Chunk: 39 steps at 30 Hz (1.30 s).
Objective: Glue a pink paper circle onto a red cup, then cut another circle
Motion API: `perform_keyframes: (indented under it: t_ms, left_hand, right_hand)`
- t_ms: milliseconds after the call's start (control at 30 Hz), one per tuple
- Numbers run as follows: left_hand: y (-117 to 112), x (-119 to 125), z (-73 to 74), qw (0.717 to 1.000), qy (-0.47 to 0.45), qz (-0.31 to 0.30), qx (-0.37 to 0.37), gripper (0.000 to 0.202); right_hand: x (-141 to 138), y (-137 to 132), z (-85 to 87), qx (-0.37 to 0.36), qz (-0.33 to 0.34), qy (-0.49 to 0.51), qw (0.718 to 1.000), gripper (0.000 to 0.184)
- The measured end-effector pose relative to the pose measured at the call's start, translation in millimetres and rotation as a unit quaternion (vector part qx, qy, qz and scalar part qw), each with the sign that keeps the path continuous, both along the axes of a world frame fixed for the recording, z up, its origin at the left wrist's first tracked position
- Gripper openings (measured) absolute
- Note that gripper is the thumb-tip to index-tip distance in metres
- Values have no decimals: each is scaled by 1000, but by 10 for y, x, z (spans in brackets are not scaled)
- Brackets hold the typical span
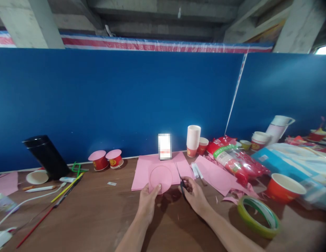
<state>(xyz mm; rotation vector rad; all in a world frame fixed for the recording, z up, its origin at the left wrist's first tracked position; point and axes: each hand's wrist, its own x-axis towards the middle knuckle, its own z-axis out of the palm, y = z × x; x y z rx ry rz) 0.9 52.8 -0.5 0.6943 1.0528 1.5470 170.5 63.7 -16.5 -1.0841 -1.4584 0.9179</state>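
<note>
My left hand (148, 203) pinches the lower edge of a round pink paper disc (161, 177) and holds it up over the brown table (94, 217). My right hand (194, 196) is closed on the handles of a pair of scissors (179, 175), whose blades point up and away, just right of the disc. A sheet of pink paper (143, 171) lies flat behind both hands. The blades are apart from the disc.
Two upturned red cups (106, 159) capped with pink discs stand at the left, near a black cylinder (47, 155). A cup stack (193, 140), a packet of cups (231, 157), a red bowl (283, 187) and a tape roll (258, 217) sit right. Pencils (65, 189) lie left.
</note>
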Motion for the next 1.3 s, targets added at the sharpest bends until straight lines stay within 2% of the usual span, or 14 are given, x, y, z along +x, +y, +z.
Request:
perform_keyframes:
  t_ms: [267, 567, 733, 933, 1300]
  left_hand:
    - [24, -6, -40, 1000, -2, 3, 1, 43]
    - [12, -31, -49, 999, 28, -20, 5, 45]
    - [20, -42, -76, 999, 27, -37, -8, 37]
    - [1, -39, -32, 998, 10, -52, -28, 35]
    - [17, -47, -57, 999, 20, -42, -14, 36]
  right_hand:
    - [2, 9, -7, -2, 5, -6, 1000, 28]
    - [-3, -2, 24, 6, -5, -20, 1000, 29]
    - [-7, -4, 18, -4, -1, -20, 1000, 30]
    - [-5, -16, 23, -4, 7, -6, 1000, 30]
    - [-5, -13, 31, 13, -2, -3, 1000, 30]
